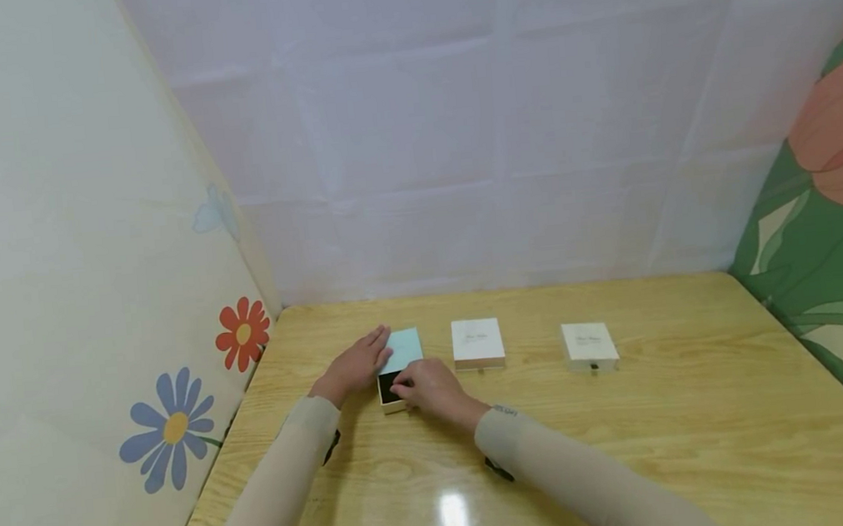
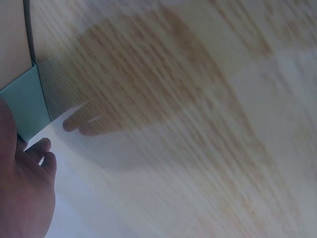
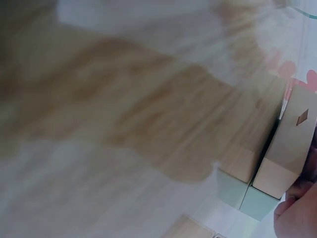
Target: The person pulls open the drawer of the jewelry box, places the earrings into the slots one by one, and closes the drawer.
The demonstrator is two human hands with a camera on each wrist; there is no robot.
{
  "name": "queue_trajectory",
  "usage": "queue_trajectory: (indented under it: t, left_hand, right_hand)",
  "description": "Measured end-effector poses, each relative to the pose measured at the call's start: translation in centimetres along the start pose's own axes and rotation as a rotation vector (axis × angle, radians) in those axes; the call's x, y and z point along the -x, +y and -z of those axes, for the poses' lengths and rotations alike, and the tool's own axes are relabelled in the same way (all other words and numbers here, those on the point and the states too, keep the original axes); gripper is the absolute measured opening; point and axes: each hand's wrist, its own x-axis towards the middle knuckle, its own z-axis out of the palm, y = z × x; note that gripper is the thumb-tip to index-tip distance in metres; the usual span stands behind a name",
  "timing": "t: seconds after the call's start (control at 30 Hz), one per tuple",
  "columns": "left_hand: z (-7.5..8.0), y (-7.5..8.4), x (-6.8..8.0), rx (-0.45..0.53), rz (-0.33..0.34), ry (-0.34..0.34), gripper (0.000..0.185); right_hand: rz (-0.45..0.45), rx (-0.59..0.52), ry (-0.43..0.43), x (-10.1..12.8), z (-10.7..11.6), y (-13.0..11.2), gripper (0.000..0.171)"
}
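At the left of the table, a mint-green sliding box (image 1: 403,350) has its cream drawer (image 1: 395,408) pulled out toward me, its inside black. My left hand (image 1: 355,365) rests along the left edge of the sleeve, fingers fairly straight. The left wrist view catches this hand beside the mint side wall (image 2: 29,101). Over the black inside, my right hand (image 1: 432,387) has its fingertips bent together; whether something small is pinched there is hidden. A small tab (image 3: 302,117) shows on the drawer's front in the right wrist view, with the right hand's fingers (image 3: 292,218) partly cut off.
Right of the mint box lies a white box (image 1: 477,342) with printed lettering. Farther right is a second white box (image 1: 590,344) with a dark tab at its front. The glossy wood table (image 1: 677,433) meets fabric walls at the back and sides.
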Motion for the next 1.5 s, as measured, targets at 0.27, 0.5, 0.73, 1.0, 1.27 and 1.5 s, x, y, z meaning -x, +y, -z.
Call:
queue_trajectory:
  t: [0.27,0.5,0.73,1.0,1.27,1.5]
  left_hand:
    - [-0.04,0.13,-0.04,0.000,-0.003,-0.001,0.059]
    - [-0.08,0.03,-0.23,-0.002,0.006,-0.001,0.060]
    - [-0.10,0.05,-0.30,0.021,0.025,-0.002,0.060]
    - [-0.05,0.10,-0.18,0.012,0.012,0.002,0.059]
    - [-0.07,0.01,-0.20,0.008,0.007,0.000,0.059]
    - [-0.14,-0.05,-0.19,0.012,0.017,-0.004,0.059]
  right_hand:
    - [-0.024,0.065,-0.001,0.17,0.24,-0.26,0.017]
    - [-0.041,0.083,0.009,0.07,0.37,-0.31,0.016]
    - [-0.031,0.087,0.022,-0.14,0.30,-0.30,0.014]
    - [-0.040,0.102,0.008,-0.25,0.15,-0.32,0.016]
    - [-0.103,0.073,-0.041,-0.23,0.69,-0.51,0.017]
    - [-0.062,0.058,-0.047,-0.23,0.76,-0.39,0.016]
